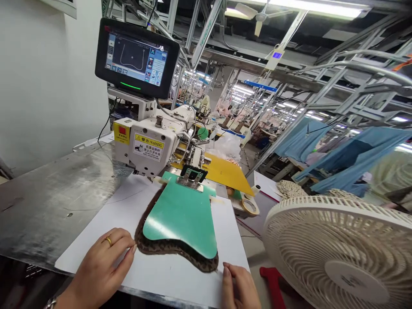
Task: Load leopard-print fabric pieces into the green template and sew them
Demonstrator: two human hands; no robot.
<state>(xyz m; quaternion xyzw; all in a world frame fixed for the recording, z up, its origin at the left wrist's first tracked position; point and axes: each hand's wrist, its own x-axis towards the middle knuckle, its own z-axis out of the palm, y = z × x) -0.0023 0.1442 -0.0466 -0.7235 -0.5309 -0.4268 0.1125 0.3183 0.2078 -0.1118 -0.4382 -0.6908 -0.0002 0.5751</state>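
Observation:
A brown and black patterned fabric piece (159, 247) lies on a white sheet (180, 283). Over it rests a green template plate (182, 214), leaving a fabric border showing along the left and front. My left hand (107, 259), with a ring on one finger, has thumb and forefinger closed at the fabric's left edge. Beside the fabric's front right corner, my right hand (240, 285) has its fingers curled together; whatever lies between the fingertips is too small to make out. The plate's far end sits under the metal clamp (193, 176) of the sewing machine (154, 141).
Above the machine stands a control screen (137, 58) showing a stitch outline. A yellow board (225, 171) and a tape roll (250, 207) are behind the sheet. At the right, close to my right hand, are a large fan (322, 253) and a red object (273, 287).

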